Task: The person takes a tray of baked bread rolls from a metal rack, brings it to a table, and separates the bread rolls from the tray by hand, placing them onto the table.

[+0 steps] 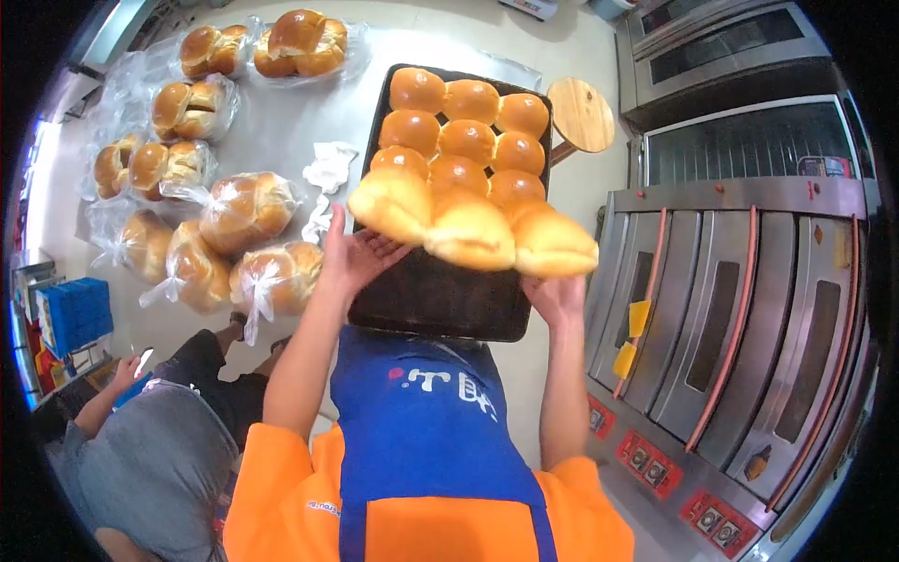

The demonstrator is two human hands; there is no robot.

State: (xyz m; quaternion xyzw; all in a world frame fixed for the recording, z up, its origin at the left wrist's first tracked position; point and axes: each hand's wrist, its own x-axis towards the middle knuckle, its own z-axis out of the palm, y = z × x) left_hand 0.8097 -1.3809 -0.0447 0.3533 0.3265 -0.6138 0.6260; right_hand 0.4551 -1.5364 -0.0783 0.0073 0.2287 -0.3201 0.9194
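A joined row of three golden buns [471, 230] is lifted and tilted above a black baking tray [431, 304]. My left hand [361, 258] is under the row's left end, fingers spread and partly hidden beneath the bread. At the right end my right hand [559, 295] supports the row from below, its fingers mostly hidden behind the bun. Several glossy brown buns [466, 140] sit in rows in the far part of the tray. The near part of the tray shows its dark bottom.
Bagged buns [248, 214] cover the metal table [361, 94] at left, with crumpled white plastic [328, 169] beside the tray. A round wooden stool [581, 114] stands behind right. Steel ovens [730, 281] line the right side. Another person [169, 440] is at lower left.
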